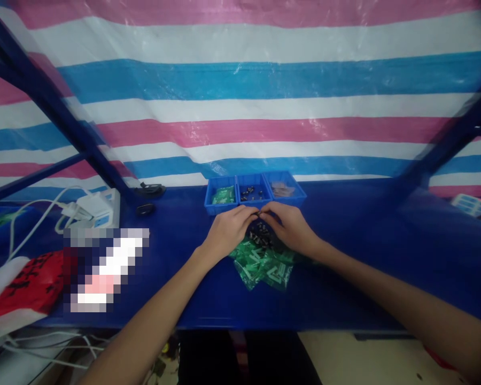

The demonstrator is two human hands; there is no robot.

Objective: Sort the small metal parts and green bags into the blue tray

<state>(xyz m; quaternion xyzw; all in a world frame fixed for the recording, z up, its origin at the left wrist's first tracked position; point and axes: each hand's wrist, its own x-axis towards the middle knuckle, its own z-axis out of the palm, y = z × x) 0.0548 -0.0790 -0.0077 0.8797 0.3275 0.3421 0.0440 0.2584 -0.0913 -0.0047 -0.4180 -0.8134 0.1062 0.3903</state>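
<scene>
My left hand (228,231) and my right hand (289,226) meet fingertip to fingertip over the blue table (356,267), both pinched on a small dark part (260,214) too small to name. Under them lies a heap of small dark parts (260,234) on several green plastic bags (264,266). Just behind the hands stand three small blue bins: the left bin (220,195) holds green bags, the middle bin (251,192) holds dark parts, the right bin (284,189) holds brownish pieces.
A white power strip with cables (96,209) sits at the left, with a red and white bag (24,291) nearer me. Two dark objects (148,199) lie by the blue frame post (64,115). A striped tarp (264,96) hangs behind. Another white device (475,206) is at far right.
</scene>
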